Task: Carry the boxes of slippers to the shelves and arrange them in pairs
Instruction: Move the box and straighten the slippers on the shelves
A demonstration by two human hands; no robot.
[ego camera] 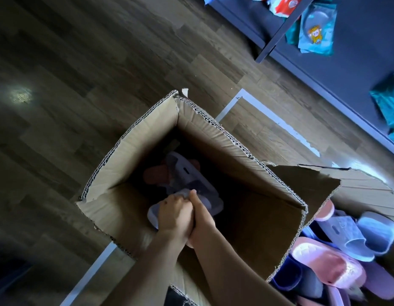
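Note:
A tall open cardboard box (213, 138) stands on the wooden floor, and both my arms reach down into it. My left hand (175, 215) and my right hand (201, 219) are pressed together, both gripping pale lilac slippers (204, 199) near the bottom. A pink slipper (156, 175) and other dark ones lie deeper in the box, partly in shadow. A second box (366, 191) at the lower right holds several pink, blue and purple slippers (337, 259).
A dark shelf (355, 69) runs along the upper right, with teal and red packets (317, 29) lying on it and a dark upright post (277, 36). White tape lines (277, 122) mark the wooden floor (92, 62) beside the box.

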